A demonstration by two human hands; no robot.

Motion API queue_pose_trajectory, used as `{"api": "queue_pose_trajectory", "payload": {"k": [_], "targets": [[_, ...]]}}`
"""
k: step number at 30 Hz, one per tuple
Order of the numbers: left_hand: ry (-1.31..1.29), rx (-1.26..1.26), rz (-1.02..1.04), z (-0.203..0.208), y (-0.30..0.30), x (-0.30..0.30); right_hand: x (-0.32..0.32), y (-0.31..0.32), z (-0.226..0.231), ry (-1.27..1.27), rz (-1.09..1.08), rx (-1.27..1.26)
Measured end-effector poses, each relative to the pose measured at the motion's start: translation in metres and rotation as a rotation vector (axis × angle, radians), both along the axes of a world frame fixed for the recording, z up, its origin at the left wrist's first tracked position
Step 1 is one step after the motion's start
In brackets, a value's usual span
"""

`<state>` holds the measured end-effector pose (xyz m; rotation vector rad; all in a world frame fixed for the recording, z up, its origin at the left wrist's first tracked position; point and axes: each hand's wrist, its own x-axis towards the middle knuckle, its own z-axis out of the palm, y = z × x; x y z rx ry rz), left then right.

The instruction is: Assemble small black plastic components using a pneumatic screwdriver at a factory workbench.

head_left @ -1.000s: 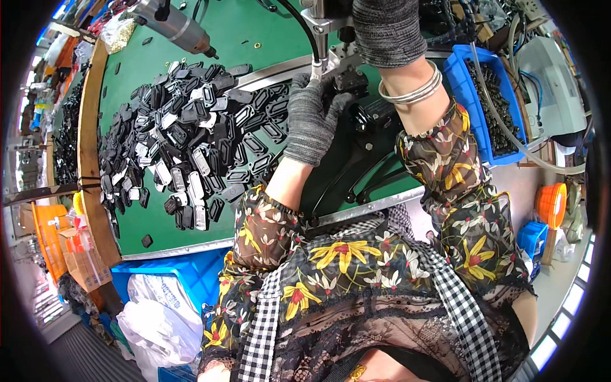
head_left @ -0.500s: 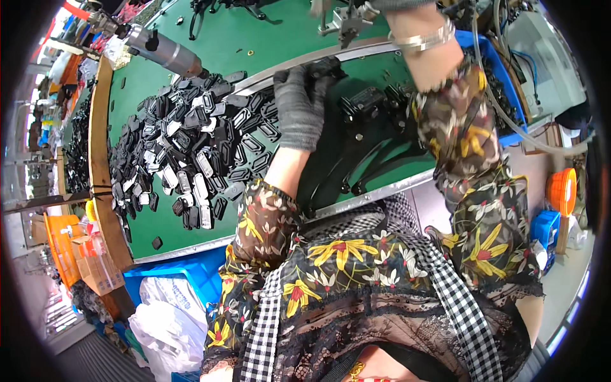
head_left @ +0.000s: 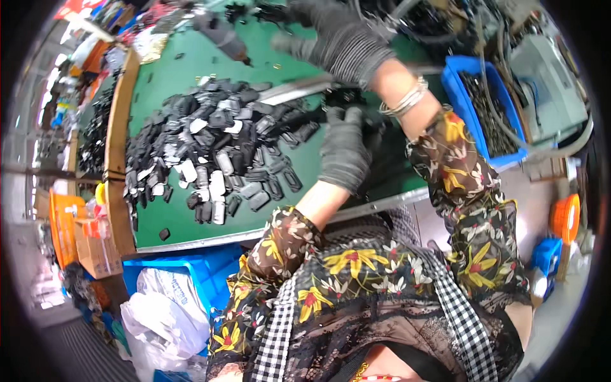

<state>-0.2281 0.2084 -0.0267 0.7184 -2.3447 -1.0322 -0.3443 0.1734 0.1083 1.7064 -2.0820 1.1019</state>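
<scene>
My left hand (head_left: 345,151), in a grey knit glove, is closed at the table's middle. Its fingers are on a dark plastic part (head_left: 344,97), blurred and partly covered. To its left spreads a heap of small black oblong plastic pieces (head_left: 242,149), some showing pale faces. My right hand (head_left: 340,46), also gloved and smeared by motion, reaches over the far side with its thumb apart from the fingers. Near its fingertips lie black parts (head_left: 270,13); I see none gripped. A hanging power screwdriver (head_left: 219,37) is left of that hand, pointing down at the green table (head_left: 184,73).
A metal strip (head_left: 293,91) crosses the table. At right stands a blue bin (head_left: 453,86) with dark small parts, and a hose (head_left: 484,70) hangs beside it. A wooden rail (head_left: 118,121) borders the left side. Below the front edge sits a blue crate (head_left: 216,270) with white bags.
My right hand has come back into fuller view, its thumb apart from the fingers. The view has shifted, and my left hand appears farther right and lower, still with a dark part.
</scene>
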Motion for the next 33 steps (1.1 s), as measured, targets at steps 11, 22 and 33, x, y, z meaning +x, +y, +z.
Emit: {"api": "queue_pose_trajectory", "payload": {"k": [11,22,33], "targets": [[0.103,-0.019,-0.047,-0.007,-0.011,0.057,0.002,-0.135,-0.049,-0.693,0.356,0.217],[0.197,0.185,0.065,0.006,-0.008,0.045,0.003,-0.017,-0.004,-0.549,0.42,0.366],[0.197,0.131,0.036,-0.01,-0.003,0.048,0.038,0.057,-0.044,-0.929,0.391,-0.272]]}}
